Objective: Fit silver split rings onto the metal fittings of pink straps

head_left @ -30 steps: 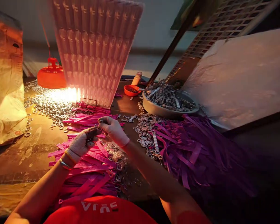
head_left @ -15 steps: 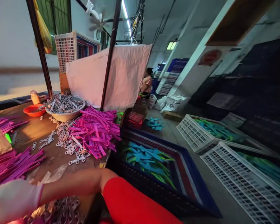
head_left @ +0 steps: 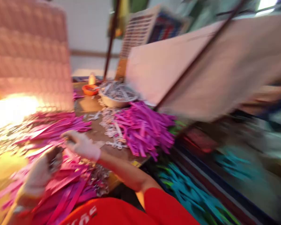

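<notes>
My left hand (head_left: 43,170), in a white glove with dark fingertips, curls at the lower left over a heap of pink straps (head_left: 67,187). Something small may be between its fingers, but blur hides it. Close by on the right, my right hand (head_left: 81,145) wears a white glove too. Its fingers bend inward above the straps, and whatever they pinch cannot be made out. More pink straps with metal ends (head_left: 58,128) lie fanned out just beyond both hands. Small metal clasps (head_left: 100,178) are heaped beside the near straps.
A bowl of metal clasps (head_left: 117,101), an orange dish (head_left: 90,90) and a magenta strap pile (head_left: 145,128) stand farther back on the table. A bright lamp glow (head_left: 11,109) lies before a quilted panel (head_left: 30,56) at left. Blue straps (head_left: 189,190) fill a crate at right.
The view has swung left, so the table things appear farther right. My left hand has come into sight, and my right hand shows whole, over the pink straps.
</notes>
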`<control>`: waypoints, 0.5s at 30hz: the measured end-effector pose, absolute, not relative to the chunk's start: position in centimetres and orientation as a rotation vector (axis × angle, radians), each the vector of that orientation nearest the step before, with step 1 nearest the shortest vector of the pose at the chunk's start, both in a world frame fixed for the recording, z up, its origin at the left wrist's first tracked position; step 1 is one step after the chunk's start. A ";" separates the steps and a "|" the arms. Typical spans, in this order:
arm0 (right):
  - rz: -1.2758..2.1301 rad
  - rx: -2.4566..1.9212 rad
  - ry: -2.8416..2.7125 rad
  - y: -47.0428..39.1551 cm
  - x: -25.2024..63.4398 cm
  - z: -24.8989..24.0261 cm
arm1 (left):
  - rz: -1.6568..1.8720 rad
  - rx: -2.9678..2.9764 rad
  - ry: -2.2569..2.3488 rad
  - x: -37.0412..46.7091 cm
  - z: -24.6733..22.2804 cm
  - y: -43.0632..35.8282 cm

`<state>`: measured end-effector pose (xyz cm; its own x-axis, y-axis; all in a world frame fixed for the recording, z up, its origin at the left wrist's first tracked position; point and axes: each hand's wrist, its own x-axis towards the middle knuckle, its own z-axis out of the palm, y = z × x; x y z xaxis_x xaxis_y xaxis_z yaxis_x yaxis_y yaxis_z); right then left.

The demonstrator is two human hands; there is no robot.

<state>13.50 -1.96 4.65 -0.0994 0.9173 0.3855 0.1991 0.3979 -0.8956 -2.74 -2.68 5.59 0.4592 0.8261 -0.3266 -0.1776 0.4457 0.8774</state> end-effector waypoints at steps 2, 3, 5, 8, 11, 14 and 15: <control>0.920 -1.076 -1.474 -2.8 14.2 4.2 | 0.775 0.681 0.941 -3.2 5.0 -3.8; 0.989 -1.092 -1.425 -2.8 14.4 4.0 | 0.799 0.632 0.956 -3.0 4.8 -3.8; 1.105 -1.124 -1.348 -2.7 14.3 3.7 | 0.868 0.651 0.968 -2.4 4.3 -3.6; 1.177 -1.163 -1.291 -3.3 13.7 3.7 | 0.915 0.709 0.983 -1.9 3.8 -3.7; 1.174 -1.161 -1.283 -3.6 13.3 3.8 | 0.971 0.821 0.958 -2.2 3.5 -4.4; 1.128 -1.128 -1.302 -2.8 13.1 3.8 | 1.053 1.033 0.961 -3.3 3.6 -4.8; 1.097 -1.118 -1.309 -2.4 13.0 3.8 | 1.088 1.096 1.004 -3.5 3.8 -4.9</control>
<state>13.02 -2.39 3.84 -0.0177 0.9894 0.1438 0.0313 0.1443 -0.9890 -3.51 -4.87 3.80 0.1807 0.9803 -0.0794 -0.1576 0.1086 0.9815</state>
